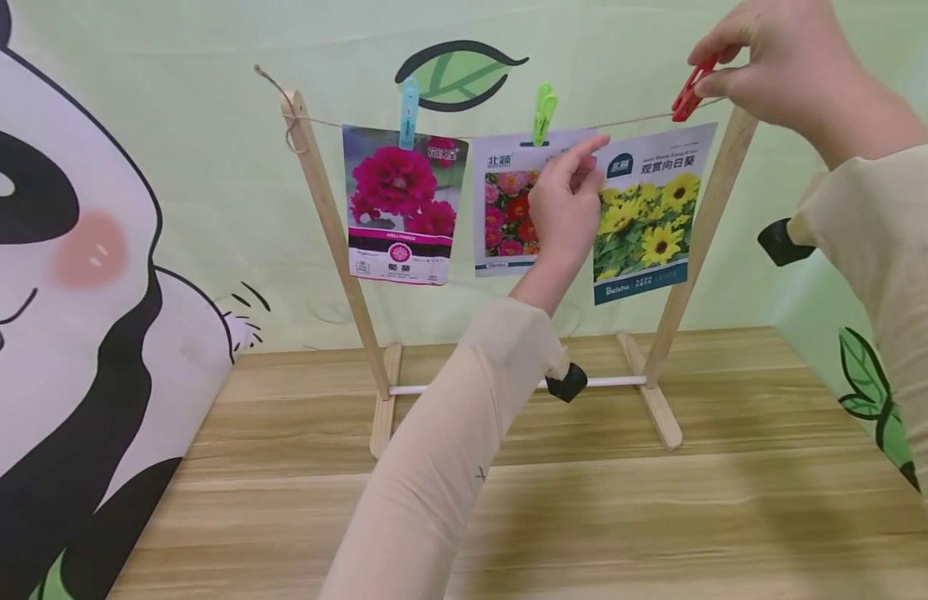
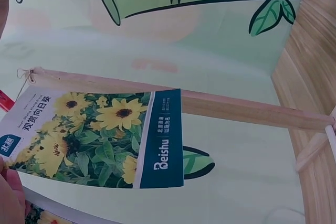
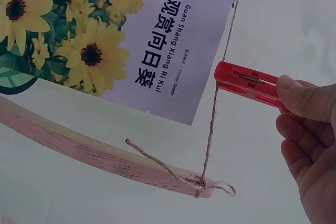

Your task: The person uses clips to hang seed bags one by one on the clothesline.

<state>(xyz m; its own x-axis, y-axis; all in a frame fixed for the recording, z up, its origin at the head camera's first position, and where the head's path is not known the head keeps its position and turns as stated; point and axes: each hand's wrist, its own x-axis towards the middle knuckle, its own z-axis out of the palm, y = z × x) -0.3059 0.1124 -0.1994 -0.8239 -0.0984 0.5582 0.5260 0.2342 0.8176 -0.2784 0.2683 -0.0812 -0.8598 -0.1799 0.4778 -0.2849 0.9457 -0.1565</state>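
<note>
My left hand pinches a sunflower seed packet near its upper left corner. The packet is slightly tilted, with its top edge just below the twine. In my right hand is a red clothespin, gripped between thumb and fingers. Its tip meets the twine beside the packet's upper right part, apart from the paper. To the left, a blue clothespin holds a hollyhock packet on the line. A green clothespin holds another flower packet, partly covered by my left hand.
The twine runs between two wooden posts joined low down by a white rod. The rack's feet stand on a wood-grain table. Behind is a pale green backdrop with a panda drawing.
</note>
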